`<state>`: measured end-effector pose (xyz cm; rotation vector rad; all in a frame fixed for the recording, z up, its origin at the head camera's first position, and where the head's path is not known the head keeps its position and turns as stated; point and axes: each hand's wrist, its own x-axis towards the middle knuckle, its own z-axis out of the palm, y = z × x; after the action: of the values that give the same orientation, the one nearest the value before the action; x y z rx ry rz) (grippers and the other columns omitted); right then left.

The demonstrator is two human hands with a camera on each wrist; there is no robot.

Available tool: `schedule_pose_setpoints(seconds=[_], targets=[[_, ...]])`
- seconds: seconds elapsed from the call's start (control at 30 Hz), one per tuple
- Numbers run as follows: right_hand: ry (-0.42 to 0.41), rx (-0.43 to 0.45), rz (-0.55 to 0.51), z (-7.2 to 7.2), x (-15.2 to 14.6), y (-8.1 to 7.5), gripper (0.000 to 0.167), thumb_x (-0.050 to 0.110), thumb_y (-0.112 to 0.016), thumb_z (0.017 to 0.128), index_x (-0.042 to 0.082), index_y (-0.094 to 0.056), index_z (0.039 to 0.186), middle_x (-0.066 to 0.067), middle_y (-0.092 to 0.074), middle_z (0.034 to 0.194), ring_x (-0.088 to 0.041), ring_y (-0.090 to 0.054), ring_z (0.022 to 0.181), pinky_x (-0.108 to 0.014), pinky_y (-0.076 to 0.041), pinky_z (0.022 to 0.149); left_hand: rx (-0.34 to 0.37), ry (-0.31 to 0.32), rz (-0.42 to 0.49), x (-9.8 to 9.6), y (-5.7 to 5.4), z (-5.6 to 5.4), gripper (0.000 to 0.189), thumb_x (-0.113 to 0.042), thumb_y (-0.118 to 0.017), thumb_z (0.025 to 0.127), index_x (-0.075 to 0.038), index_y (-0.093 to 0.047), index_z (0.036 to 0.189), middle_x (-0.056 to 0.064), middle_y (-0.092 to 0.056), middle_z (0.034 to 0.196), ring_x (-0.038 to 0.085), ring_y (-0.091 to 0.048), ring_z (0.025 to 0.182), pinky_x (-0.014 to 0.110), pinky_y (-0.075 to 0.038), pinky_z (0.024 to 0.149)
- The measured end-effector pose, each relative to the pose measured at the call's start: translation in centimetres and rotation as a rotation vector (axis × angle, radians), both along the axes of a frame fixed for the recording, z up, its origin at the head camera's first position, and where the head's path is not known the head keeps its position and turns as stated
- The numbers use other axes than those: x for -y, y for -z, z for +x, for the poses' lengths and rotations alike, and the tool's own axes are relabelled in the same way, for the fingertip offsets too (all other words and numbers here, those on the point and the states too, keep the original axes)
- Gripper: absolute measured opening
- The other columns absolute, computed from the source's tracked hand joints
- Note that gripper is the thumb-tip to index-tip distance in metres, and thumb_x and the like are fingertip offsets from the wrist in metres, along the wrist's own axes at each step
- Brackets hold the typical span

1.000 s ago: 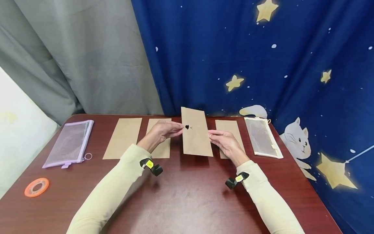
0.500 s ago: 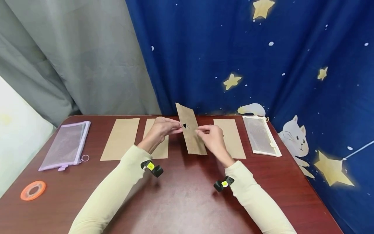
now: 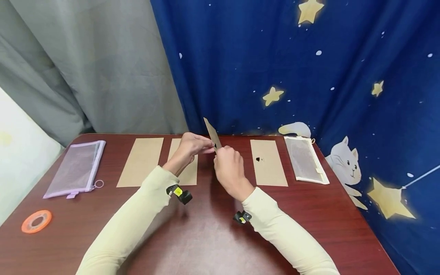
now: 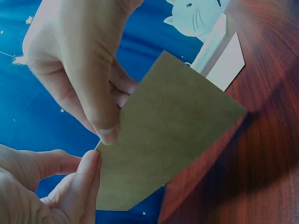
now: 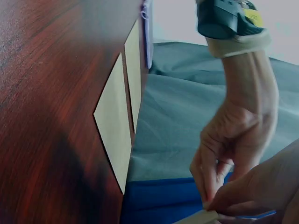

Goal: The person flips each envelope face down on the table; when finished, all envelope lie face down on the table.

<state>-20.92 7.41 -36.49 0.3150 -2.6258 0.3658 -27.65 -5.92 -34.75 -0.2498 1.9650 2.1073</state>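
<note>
A stiff brown kraft-paper card (image 3: 211,131) is held up over the back of the table, turned nearly edge-on in the head view. My left hand (image 3: 190,148) pinches its edge between thumb and fingertips. My right hand (image 3: 229,168) grips the same edge beside it and covers the lower part of the card in that view. In the left wrist view the card's plain face (image 4: 173,130) shows, with both hands at one edge. The right wrist view catches only a sliver of the card (image 5: 201,218) at the fingertips.
Two plain brown cards (image 3: 141,162) lie to the left. Another brown card (image 3: 270,168), with a small black mark, lies to the right. A lilac mesh zip pouch (image 3: 73,168), an orange ring (image 3: 36,221) and a white mesh zip pouch (image 3: 304,158) lie farther out.
The held card has turned from facing the camera to nearly edge-on. My right hand has moved left from its right side to the edge near my left hand, uncovering the card on the right.
</note>
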Motion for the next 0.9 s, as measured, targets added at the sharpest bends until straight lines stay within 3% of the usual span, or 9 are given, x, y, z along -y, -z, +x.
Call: schedule_pose_setpoints(seconds=[0.17,0.27,0.37,0.43,0.5,0.57,0.63,0.77,0.9], targets=[[0.046,-0.077,0.041,0.0,0.7,0.4,0.012,0.006,-0.068,0.087,0.002,-0.074,0.076,-0.011,-0.064,0.071,-0.033,-0.069,0.064,-0.043,-0.058,0.053,-0.025,-0.014,-0.039,0.0,-0.3,0.3,0.021,0.011,-0.070,0.086,0.015,-0.070,0.106,0.009,-0.074,0.075,0.012,-0.074,0.061,0.032,-0.063,0.079],[0.060,-0.087,0.021,-0.1,0.8,0.3,0.014,0.007,-0.069,0.087,0.003,-0.073,0.074,-0.011,-0.064,0.069,-0.033,-0.069,0.063,-0.041,-0.057,0.052,-0.042,-0.016,-0.054,0.2,0.2,0.6,0.027,0.001,-0.073,0.089,0.014,-0.069,0.112,0.016,-0.077,0.091,0.012,-0.075,0.065,0.036,-0.061,0.085],[0.068,-0.085,-0.004,-0.3,0.8,0.0,0.016,0.008,-0.069,0.088,0.003,-0.072,0.073,-0.012,-0.065,0.068,-0.034,-0.069,0.062,-0.042,-0.058,0.052,0.004,-0.020,-0.038,0.5,1.4,0.8,0.040,-0.017,-0.068,0.097,0.014,-0.064,0.122,0.026,-0.071,0.115,0.011,-0.074,0.068,0.035,-0.061,0.087],[0.079,-0.082,-0.019,-0.4,0.7,-0.3,0.016,0.007,-0.069,0.088,0.003,-0.072,0.073,-0.012,-0.066,0.068,-0.035,-0.070,0.062,-0.042,-0.058,0.052,0.076,0.005,0.002,0.6,2.5,0.8,0.051,-0.028,-0.060,0.103,0.015,-0.057,0.130,0.032,-0.063,0.127,0.017,-0.076,0.083,0.035,-0.059,0.092],[0.090,-0.079,-0.038,-0.5,0.5,-0.7,0.017,0.007,-0.068,0.087,0.004,-0.072,0.072,-0.013,-0.067,0.068,-0.036,-0.070,0.063,-0.043,-0.058,0.053,0.161,0.073,0.072,0.6,3.6,0.7,0.060,-0.034,-0.048,0.107,0.016,-0.047,0.140,0.037,-0.053,0.139,0.028,-0.072,0.107,0.038,-0.054,0.102],[0.093,-0.070,-0.069,-0.6,0.2,-1.0,0.018,0.006,-0.067,0.088,0.004,-0.072,0.071,-0.013,-0.068,0.068,-0.035,-0.070,0.062,-0.043,-0.058,0.053,0.231,0.148,0.139,0.5,4.5,0.5,0.065,-0.038,-0.039,0.109,0.016,-0.037,0.147,0.038,-0.045,0.146,0.037,-0.058,0.130,0.043,-0.047,0.111],[0.089,-0.058,-0.107,-0.8,0.0,-1.4,0.021,0.006,-0.065,0.089,0.006,-0.071,0.069,-0.013,-0.068,0.068,-0.035,-0.070,0.063,-0.043,-0.058,0.054,0.261,0.213,0.182,0.3,5.0,0.3,0.067,-0.039,-0.031,0.110,0.015,-0.031,0.150,0.039,-0.039,0.150,0.042,-0.044,0.142,0.046,-0.040,0.117],[0.056,-0.040,-0.189,-1.1,-0.8,-2.3,0.026,0.004,-0.062,0.090,0.007,-0.067,0.065,-0.013,-0.068,0.068,-0.036,-0.071,0.067,-0.046,-0.058,0.058,0.247,0.235,0.178,-0.1,5.2,-0.1,0.063,-0.036,-0.028,0.111,0.014,-0.035,0.149,0.038,-0.042,0.149,0.040,-0.049,0.138,0.046,-0.040,0.118],[0.057,-0.026,-0.236,-1.4,-2.7,-2.9,0.023,0.004,-0.065,0.092,0.006,-0.069,0.069,-0.013,-0.070,0.071,-0.036,-0.071,0.072,-0.047,-0.058,0.063,0.216,0.238,0.144,-0.5,5.1,-0.6,0.047,-0.018,-0.034,0.111,0.013,-0.039,0.147,0.032,-0.056,0.134,0.029,-0.066,0.109,0.044,-0.045,0.114]])
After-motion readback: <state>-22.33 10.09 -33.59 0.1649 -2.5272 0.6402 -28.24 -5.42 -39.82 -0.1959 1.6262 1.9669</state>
